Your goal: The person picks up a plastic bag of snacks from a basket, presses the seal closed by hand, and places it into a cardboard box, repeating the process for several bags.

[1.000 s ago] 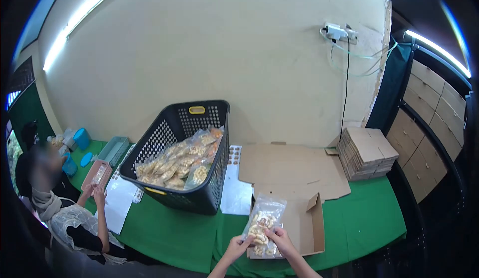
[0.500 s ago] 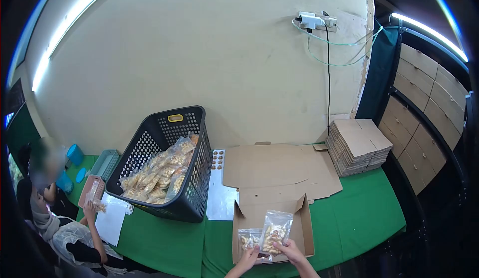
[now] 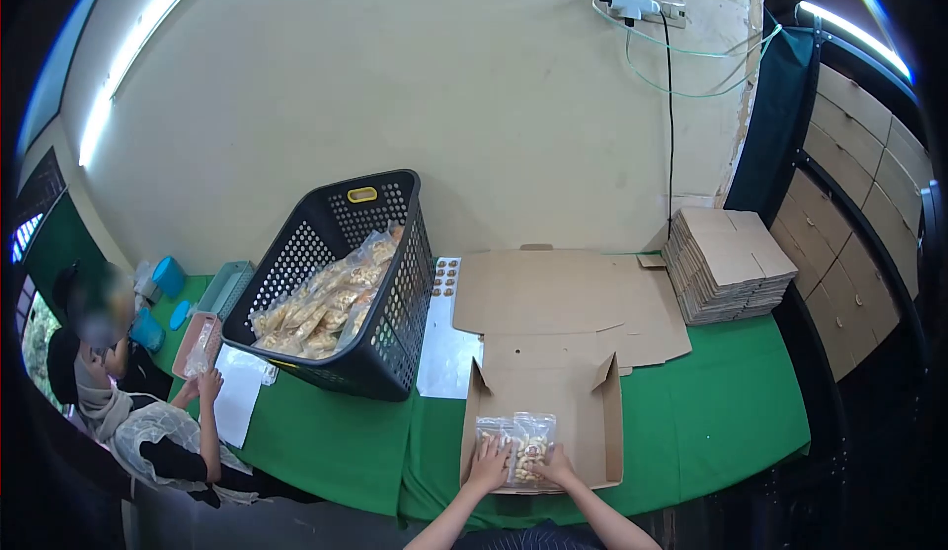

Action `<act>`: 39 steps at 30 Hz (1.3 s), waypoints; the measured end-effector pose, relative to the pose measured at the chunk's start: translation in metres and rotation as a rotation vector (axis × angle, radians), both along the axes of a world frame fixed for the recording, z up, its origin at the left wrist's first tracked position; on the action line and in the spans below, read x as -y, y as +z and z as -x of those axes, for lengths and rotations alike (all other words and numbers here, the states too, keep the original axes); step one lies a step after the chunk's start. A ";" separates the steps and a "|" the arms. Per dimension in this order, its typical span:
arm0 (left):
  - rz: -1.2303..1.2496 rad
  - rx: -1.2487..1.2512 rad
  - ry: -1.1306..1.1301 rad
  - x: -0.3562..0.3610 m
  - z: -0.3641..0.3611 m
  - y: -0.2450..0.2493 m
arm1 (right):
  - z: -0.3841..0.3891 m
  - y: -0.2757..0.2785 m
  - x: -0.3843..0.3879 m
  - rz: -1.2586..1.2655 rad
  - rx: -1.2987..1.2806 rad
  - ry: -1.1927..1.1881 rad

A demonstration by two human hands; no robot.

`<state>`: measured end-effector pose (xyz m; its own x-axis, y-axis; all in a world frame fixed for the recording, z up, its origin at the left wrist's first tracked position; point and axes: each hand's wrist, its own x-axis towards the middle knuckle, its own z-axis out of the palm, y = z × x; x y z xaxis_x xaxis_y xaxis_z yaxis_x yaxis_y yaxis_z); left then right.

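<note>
Two clear zip bags of pale snack pieces lie side by side inside an open cardboard box [image 3: 614, 422]. My left hand [image 3: 489, 466] rests on the left bag [image 3: 491, 427], fingers spread flat over it. At the lower right edge of the right bag [image 3: 534, 433], my right hand [image 3: 555, 467] grips the plastic with its fingers bent. Both bags are near the front left of the box, partly covered by my hands. The box's flattened lid [image 3: 563, 293] stretches back over the green table.
A black perforated basket [image 3: 395, 353] of filled bags stands left, beside a white sheet with round brown stickers [image 3: 445, 278]. Flattened cartons [image 3: 726, 264] are stacked at the right. Another person [image 3: 148, 432] handles a bag over a pink tray [image 3: 188, 357].
The right bag, held up in both hands before, now lies in the box beside the other. My left hand has moved onto the left bag. The camera view has shifted.
</note>
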<state>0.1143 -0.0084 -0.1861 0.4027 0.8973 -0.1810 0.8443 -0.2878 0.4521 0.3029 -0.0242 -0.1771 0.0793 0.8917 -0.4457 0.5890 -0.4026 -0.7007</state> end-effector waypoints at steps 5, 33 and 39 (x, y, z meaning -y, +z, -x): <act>0.043 0.035 0.034 -0.002 -0.003 0.011 | -0.001 0.005 0.002 -0.111 0.028 0.025; -0.341 0.556 0.184 0.001 -0.013 0.033 | -0.009 -0.015 -0.028 -0.194 0.385 0.639; -0.453 0.864 0.309 -0.004 0.065 0.164 | 0.038 0.064 -0.074 -0.375 0.148 0.502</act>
